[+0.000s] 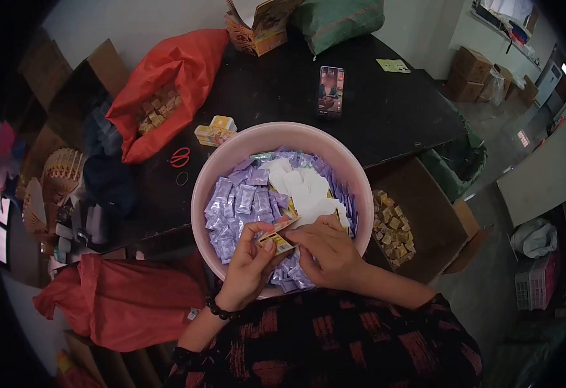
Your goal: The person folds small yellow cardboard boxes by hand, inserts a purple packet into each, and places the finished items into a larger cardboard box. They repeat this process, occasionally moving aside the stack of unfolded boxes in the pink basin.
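Observation:
Over a pink tub [205,194], my left hand [249,268] grips a small yellow carton [274,244] between thumb and fingers. One end of the carton has its flaps standing up. My right hand [335,253] is curled at that end, fingertips against the carton; whatever is between them is hidden. Purple sachets [244,199] fill much of the tub. A pile of white paper pieces [302,187] lies on top of them, with yellow cartons partly showing beneath, just beyond my right hand.
On the black table [257,84] are red scissors [179,156], a phone [330,92], a yellow-white box [216,131] and a red bag [186,64] of small boxes. An open cardboard box [419,194] holding small cartons [393,226] stands right of the tub.

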Demonstrator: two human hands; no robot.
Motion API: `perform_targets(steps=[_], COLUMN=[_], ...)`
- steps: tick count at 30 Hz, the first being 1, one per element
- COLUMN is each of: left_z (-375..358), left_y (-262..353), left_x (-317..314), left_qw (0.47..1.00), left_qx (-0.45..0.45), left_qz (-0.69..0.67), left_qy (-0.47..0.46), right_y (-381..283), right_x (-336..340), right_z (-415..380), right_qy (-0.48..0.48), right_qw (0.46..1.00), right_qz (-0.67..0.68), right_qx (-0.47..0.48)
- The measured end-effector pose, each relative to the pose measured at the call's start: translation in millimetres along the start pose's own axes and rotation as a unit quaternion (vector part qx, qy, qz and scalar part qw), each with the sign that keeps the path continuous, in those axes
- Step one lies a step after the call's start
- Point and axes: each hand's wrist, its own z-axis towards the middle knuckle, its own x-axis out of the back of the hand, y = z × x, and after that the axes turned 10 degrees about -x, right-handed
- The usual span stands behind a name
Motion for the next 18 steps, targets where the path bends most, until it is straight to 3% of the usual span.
perform_targets(steps=[1, 3, 5, 9, 11, 15, 18], left_z=[0, 1, -1, -2, -5, -7, -6], left_y=[0, 2, -1, 12, 17, 12, 13], left_x=[3, 10, 16, -3, -7, 2, -2], left_qw=[1.000, 0.987, 0.985, 0.982, 0.978, 0.965, 0.974], left_qx=[0.000, 0.056, 0.067, 0.104, 0.118, 0.141, 0.156], left_qz=[0.000, -0.142, -0.148, -0.152, -0.167, -0.205, -0.157], left_qy=[0.000, -0.040, -0.054, -0.042, -0.039, -0.081, -0.054], right_y=[3, 4, 2, 3, 0, 3, 12], right_x=[-1, -1, 0, -1, 2, 0, -5], right_z=[-2, -2, 0, -3, 0, -3, -7], right_qy=[0.003, 0.005, 0.034, 0.056, -0.016, -0.047, -0.090], right_qw=[1.000, 1.000, 0.997, 0.996, 0.998, 0.991, 0.984], right_qz=[-0.004, -0.007, 0.018, 0.006, 0.038, 0.113, 0.135], right_qx=[0.010, 0.021, 0.073, 0.071, 0.051, 0.046, 0.068])
